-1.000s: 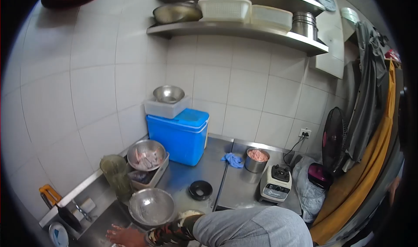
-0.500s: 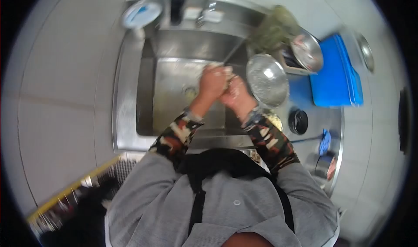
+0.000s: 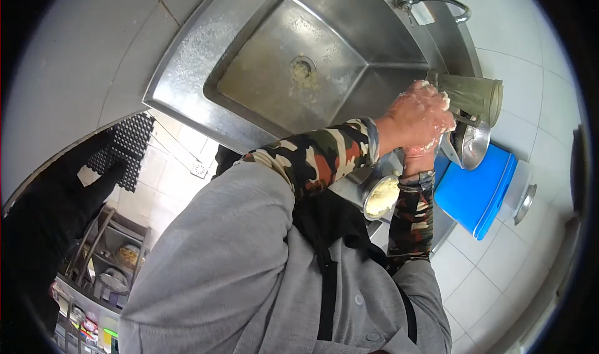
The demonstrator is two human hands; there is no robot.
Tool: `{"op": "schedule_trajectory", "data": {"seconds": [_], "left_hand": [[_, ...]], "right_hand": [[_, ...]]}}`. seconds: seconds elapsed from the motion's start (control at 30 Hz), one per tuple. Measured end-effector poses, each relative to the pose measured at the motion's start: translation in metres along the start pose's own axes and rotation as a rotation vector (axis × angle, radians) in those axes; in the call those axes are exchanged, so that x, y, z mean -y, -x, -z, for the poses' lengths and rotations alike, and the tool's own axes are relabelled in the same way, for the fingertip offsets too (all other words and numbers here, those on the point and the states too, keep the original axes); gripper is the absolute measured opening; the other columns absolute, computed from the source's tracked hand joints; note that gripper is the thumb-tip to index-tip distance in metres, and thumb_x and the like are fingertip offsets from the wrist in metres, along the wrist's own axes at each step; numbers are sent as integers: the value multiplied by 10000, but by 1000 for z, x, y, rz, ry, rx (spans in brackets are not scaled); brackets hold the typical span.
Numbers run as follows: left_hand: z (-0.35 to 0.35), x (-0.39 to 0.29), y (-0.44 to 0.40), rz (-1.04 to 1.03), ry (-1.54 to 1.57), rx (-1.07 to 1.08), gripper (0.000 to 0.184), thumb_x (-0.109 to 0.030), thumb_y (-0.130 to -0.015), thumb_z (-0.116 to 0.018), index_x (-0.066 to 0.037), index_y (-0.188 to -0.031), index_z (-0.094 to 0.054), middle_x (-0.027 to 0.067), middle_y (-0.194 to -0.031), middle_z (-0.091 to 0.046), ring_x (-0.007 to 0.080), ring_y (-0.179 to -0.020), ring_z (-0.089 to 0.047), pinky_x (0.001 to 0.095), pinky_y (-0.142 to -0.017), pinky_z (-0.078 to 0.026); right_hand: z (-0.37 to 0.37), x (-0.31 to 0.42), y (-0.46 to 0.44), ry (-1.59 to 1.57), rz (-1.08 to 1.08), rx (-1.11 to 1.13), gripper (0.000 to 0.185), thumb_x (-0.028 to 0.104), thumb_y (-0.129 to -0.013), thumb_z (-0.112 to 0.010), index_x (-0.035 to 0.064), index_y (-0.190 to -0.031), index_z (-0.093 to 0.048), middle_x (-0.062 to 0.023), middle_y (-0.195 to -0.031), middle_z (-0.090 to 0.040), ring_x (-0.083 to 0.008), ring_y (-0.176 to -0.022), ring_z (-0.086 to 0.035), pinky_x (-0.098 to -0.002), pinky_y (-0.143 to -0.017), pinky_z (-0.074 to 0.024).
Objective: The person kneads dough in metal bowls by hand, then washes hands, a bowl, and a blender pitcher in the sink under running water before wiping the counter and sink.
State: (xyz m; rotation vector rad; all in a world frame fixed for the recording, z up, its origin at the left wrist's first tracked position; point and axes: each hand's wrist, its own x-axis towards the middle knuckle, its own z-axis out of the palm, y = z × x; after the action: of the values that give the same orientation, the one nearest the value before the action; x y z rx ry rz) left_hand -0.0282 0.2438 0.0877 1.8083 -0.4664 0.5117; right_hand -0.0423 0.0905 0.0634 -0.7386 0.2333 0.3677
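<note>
My left hand (image 3: 413,118) is closed over my right hand (image 3: 420,157), the two pressed together at the right end of the sink. Wet pale pulp (image 3: 447,99) shows between and on the fingers, smeared over the skin. Most of my right hand is hidden beneath the left; its heel and wrist show. Just below the hands, nearer my body, stands a metal bowl (image 3: 382,198) of pale, finely shredded food. Scraps of similar pale matter lie around the drain (image 3: 304,72) of the steel sink (image 3: 187,73).
Beyond my hands lies a greenish translucent jug (image 3: 477,98) beside a metal bowl (image 3: 475,145). A blue lidded container (image 3: 475,189) stands to the right. The faucet (image 3: 437,3) is at the far edge. Black perforated matting (image 3: 128,148) and a rack (image 3: 112,260) are at left.
My joined hands have moved from over the sink basin to the right, towards the jug. My view has turned and shifted. The bowl of shredded food now shows more fully.
</note>
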Motion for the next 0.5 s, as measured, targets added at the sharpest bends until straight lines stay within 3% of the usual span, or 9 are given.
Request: {"op": "schedule_trajectory", "data": {"seconds": [0.33,0.4,0.5], "left_hand": [[-15,2,12,126,-84,-32,143,-280,-783,-591,-207,-775,-714,75,-971,-648,265,-1001,-589,441,-934,-388],[-13,1,14,279,-8,-14,137,-266,-788,-589,-203,-776,-711,83,-977,-645,267,-1036,-575,449,-944,-385],[-9,7,16,200,-37,-28,124,-249,-800,-583,-201,-800,-698,89,-981,-642,279,-1045,-563,469,-945,-388]], "right_hand": [[26,-15,14,534,61,-201,492,428,-938,-431,74,-1271,-508,-126,-1246,-575,-298,-1160,-538,-450,-1016,-402],[31,-19,14,634,73,-223,500,430,-935,-438,71,-1276,-504,-127,-1247,-574,-300,-1159,-537,-451,-1016,-400],[33,-22,14,812,92,-242,512,435,-929,-450,67,-1282,-499,-128,-1247,-573,-302,-1157,-537,-453,-1017,-396]]}}
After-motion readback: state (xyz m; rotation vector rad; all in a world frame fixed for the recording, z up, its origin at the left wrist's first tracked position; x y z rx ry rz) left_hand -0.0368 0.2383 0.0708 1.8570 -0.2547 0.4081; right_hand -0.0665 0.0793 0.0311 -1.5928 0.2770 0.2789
